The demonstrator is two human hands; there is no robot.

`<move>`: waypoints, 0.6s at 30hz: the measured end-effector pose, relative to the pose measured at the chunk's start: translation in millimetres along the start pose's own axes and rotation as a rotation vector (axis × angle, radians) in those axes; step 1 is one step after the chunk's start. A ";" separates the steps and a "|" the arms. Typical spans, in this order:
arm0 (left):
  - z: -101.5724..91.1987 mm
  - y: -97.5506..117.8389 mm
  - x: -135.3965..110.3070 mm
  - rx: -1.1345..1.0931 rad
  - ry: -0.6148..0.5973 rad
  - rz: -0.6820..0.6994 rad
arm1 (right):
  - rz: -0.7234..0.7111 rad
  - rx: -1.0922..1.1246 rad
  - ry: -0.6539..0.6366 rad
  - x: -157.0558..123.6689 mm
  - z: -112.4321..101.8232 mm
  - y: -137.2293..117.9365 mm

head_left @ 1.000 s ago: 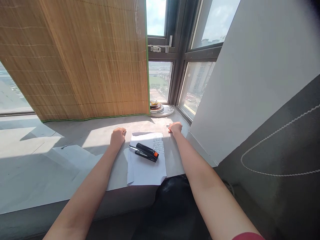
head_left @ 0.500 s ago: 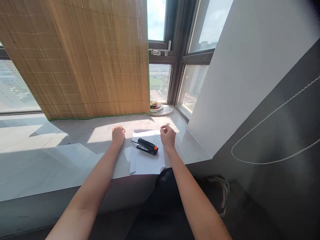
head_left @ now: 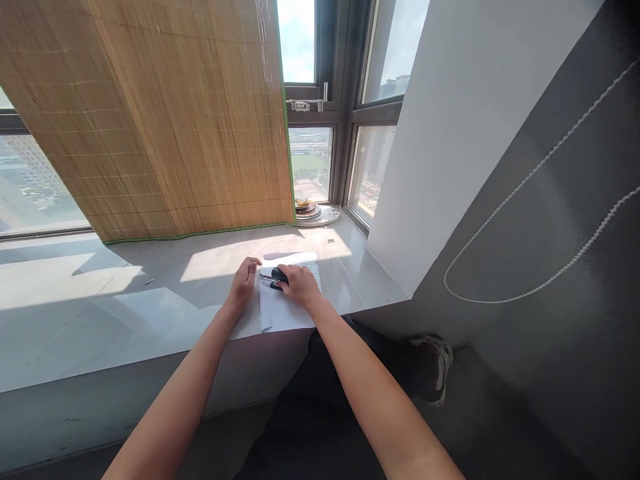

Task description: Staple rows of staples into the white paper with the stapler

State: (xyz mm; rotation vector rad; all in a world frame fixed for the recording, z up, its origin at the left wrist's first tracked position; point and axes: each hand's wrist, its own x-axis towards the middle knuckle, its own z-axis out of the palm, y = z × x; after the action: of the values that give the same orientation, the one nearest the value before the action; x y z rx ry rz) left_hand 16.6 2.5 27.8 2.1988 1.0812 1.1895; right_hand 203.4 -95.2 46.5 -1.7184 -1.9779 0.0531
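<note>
Right hand (head_left: 299, 285) closed over the black stapler (head_left: 275, 275), which lies on the white paper (head_left: 280, 310) near the front edge of the grey sill (head_left: 150, 313). Left hand (head_left: 245, 279) loosely curled, holding nothing, fingertips at the paper's left edge, just beside the stapler's metal end. Farther back: stacked plates (head_left: 313, 212) by the window, bamboo blind (head_left: 165, 113) to the left.

A wide grey window ledge (head_left: 100, 313) runs under dark-framed windows (head_left: 345, 100); a bamboo blind (head_left: 165, 120) with a green edge hangs over the left panes, its foot resting on the ledge; sunlight falls in bright patches across the ledge; a white wall (head_left: 450, 120) stands at right, meeting a dark grey wall (head_left: 550, 280) crossed by a pale bead chain (head_left: 525, 180); a stack of plates (head_left: 313, 212) sits in the corner.
</note>
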 end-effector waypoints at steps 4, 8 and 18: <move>-0.9 6.8 -2.6 -0.042 -0.083 0.105 | -0.051 -0.042 0.032 -2.9 -2.8 5.3; -0.2 6.7 -1.2 -0.034 -0.124 0.201 | -0.059 -0.020 0.109 -7.8 -10.6 16.2; 2.8 -0.3 1.1 -0.143 -0.221 0.250 | -0.085 0.011 0.095 -12.9 -13.7 27.8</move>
State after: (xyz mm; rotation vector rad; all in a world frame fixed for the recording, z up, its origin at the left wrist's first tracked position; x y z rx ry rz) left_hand 19.2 3.5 26.7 2.3339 0.6279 1.0535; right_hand 235.1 -105.8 44.0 -1.5975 -1.9745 -0.0470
